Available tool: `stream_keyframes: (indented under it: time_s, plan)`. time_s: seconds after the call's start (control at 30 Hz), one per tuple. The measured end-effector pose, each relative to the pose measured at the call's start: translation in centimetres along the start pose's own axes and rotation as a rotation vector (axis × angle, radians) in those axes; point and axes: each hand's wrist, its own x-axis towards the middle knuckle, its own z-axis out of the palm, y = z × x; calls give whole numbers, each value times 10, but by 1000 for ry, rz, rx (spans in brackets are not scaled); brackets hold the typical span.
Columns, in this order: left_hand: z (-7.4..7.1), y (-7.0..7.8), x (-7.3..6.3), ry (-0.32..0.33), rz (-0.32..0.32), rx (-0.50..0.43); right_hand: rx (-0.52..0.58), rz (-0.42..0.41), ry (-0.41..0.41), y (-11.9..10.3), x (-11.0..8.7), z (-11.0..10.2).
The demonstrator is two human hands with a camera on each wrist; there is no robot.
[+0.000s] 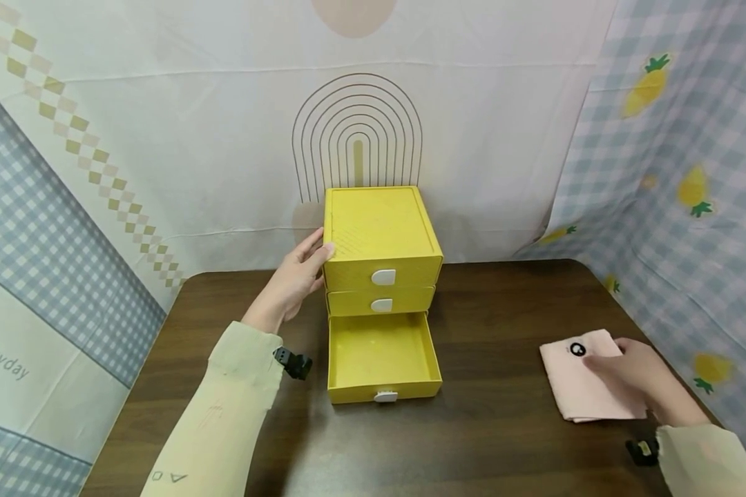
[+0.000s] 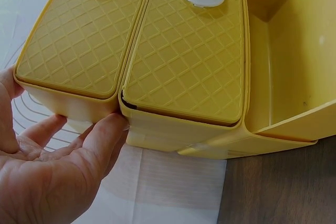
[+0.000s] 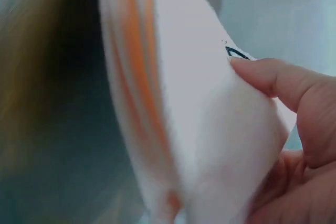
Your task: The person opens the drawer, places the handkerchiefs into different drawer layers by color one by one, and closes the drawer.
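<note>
A small yellow drawer unit (image 1: 382,224) stands on the table with white tabs on its drawer fronts. Its bottom drawer (image 1: 379,348) is pulled out and bare inside; the two above are pushed in. My left hand (image 1: 292,279) rests against the unit's left side, thumb at the top edge; in the left wrist view its fingertips (image 2: 113,127) touch the side wall. On the right, my right hand (image 1: 634,373) holds a folded pink cloth (image 1: 587,386) with a round black-and-white emblem. The thumb lies over the cloth's face in the right wrist view, where orange stripes show at the folded layers.
The dark wooden table (image 1: 491,442) extends around the unit. Behind it hangs a pale printed cloth backdrop (image 1: 224,138), with a checked, pineapple-patterned curtain (image 1: 653,152) at the right. The pulled-out drawer juts toward the front of the table.
</note>
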Motion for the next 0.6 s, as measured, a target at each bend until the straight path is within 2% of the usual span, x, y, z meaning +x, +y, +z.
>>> stream_keyframes:
  time_s: [0.1, 0.2, 0.37, 0.6]
  plan:
    - [0, 0, 0, 1, 1, -2, 74, -43, 13, -20, -11, 8]
    - [0, 0, 0, 2, 3, -5, 180, -88, -8, -44, -22, 16]
    - [0, -1, -1, 3, 13, -8, 278, -172, -40, -83, -37, 32]
    - [2, -1, -1, 2, 24, -16, 488, -317, -86, -129, -52, 65]
